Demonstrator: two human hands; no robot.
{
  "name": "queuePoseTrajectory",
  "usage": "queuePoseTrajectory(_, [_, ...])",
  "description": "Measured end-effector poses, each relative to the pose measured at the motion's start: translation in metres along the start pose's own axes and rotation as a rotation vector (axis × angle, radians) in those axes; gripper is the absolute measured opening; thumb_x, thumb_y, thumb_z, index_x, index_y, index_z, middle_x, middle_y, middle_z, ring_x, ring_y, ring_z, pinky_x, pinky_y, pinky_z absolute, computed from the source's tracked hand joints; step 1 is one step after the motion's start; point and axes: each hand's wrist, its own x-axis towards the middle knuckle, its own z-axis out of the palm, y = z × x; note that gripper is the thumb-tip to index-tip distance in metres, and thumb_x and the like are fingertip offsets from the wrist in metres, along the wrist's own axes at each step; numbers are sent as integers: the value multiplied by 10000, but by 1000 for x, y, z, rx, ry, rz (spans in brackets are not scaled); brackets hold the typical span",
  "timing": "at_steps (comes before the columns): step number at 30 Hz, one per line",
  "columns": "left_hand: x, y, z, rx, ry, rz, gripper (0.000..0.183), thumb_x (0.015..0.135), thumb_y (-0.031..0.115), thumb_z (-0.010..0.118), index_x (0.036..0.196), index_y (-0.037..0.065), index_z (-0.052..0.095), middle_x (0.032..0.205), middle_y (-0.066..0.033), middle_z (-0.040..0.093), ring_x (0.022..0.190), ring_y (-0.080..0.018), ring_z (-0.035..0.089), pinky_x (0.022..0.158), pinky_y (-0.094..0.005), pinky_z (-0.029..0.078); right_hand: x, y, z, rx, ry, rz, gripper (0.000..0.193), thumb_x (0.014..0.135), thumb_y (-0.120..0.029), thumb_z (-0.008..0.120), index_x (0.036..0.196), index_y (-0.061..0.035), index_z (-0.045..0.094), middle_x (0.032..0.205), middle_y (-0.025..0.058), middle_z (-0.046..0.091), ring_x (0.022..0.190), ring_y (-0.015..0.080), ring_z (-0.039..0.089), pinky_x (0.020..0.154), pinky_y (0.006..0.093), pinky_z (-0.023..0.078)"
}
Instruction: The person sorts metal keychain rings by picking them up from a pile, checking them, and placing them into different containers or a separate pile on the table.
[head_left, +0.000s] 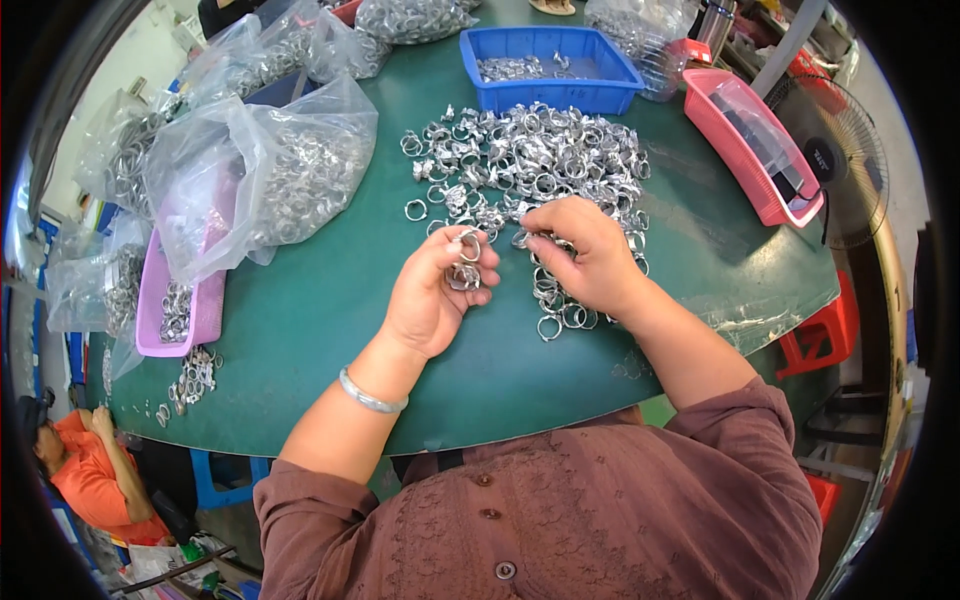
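Observation:
My left hand (418,308), palm turned up and fingers curled, holds several silvery metal rings (464,274). One of them stands upright between its thumb and fingers. To its right, my right hand (592,262) pinches with thumb and forefinger at a small metal ring (520,239). That hand hangs over the near edge of a big loose pile of metal rings (565,150) and covers part of it. More rings of the pile lie just below its palm. The two hands are close together but apart.
A blue tray (560,97) holding some rings stands behind the pile on the green table (330,400). Clear bags of rings (310,165) and a purple basket (208,310) are at left. A pink basket (770,205) and a fan (850,165) are at right. A person in orange (100,490) sits at far left.

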Motion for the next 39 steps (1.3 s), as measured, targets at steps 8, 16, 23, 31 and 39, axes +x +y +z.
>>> queuePoseTrajectory(8, [8, 9, -18, -348, -8, -43, 349, 850, 285, 464, 1099, 55, 544, 1027, -101, 600, 845, -224, 593, 653, -314, 470, 34, 2, 3, -428, -251, -119, 180, 739, -124, 591, 914, -86, 610, 840, 56, 549, 874, 249, 505, 796, 375, 354])
queuePoseTrajectory(16, [10, 13, -23, -364, 30, -47, 193, 863, 197, 514, 982, 70, 596, 849, -40, 607, 856, -216, 588, 648, -299, 461, 44, 20, 19, -414, -341, -79, 108, 728, -137, 615, 832, -111, 633, 826, 62, 574, 847, 255, 529, 782, 392, 368])
queuePoseTrajectory(23, [4, 10, -11, -29, 132, -95, 196, 861, 150, 528, 1043, 80, 553, 830, -18, 597, 771, -148, 581, 617, -271, 443, 39, -6, 5, -81, -287, -23, 137, 732, -55, 622, 855, -29, 567, 832, 120, 587, 788, 301, 567, 692, 366, 452])
queuePoseTrajectory(31, [-2, 4, 2, 88, -14, -161, 198, 900, 297, 502, 915, 114, 579, 767, 15, 551, 672, -96, 507, 561, -222, 389, 17, -20, 9, 113, -105, 51, 279, 732, -44, 635, 988, -23, 529, 905, 127, 586, 848, 299, 579, 727, 369, 458])
queuePoseTrajectory(39, [-3, 3, 4, 93, -68, -144, 227, 920, 282, 455, 910, 82, 560, 750, -20, 566, 646, -114, 524, 514, -216, 388, 5, -8, 16, 369, -61, 160, 427, 754, -36, 638, 1157, -8, 497, 1055, 112, 595, 992, 207, 584, 763, 304, 469])
